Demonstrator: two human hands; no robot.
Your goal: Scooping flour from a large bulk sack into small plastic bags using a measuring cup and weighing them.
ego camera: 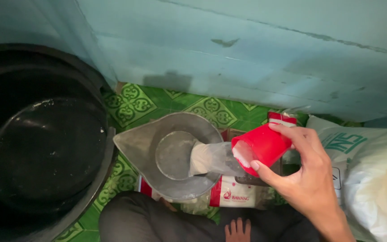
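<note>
Nearest the viewer, the person's knees in dark trousers frame the work, and toes show at the bottom edge. The right hand reaches in from the lower right, its fingers wrapped firmly around a red plastic cup, tipped on its side with the mouth toward the left. White grain, seemingly rice, pours from the cup into a grey metal scoop pan. The left hand is out of view, so its state cannot be told.

Judgement on the pour: the tilt is best kept shallow and the cup mouth low over the pan's deep centre, so that the grains do not skip over the rim.

The pan is dull, scuffed metal, round with one pointed spout, and it rests over printed red-and-white packets. At right lies a slack woven white sack. The floor is glossy green patterned tile. At left stands a large black round tub, smooth-walled. Behind runs a pale blue painted wall, scuffed.
</note>
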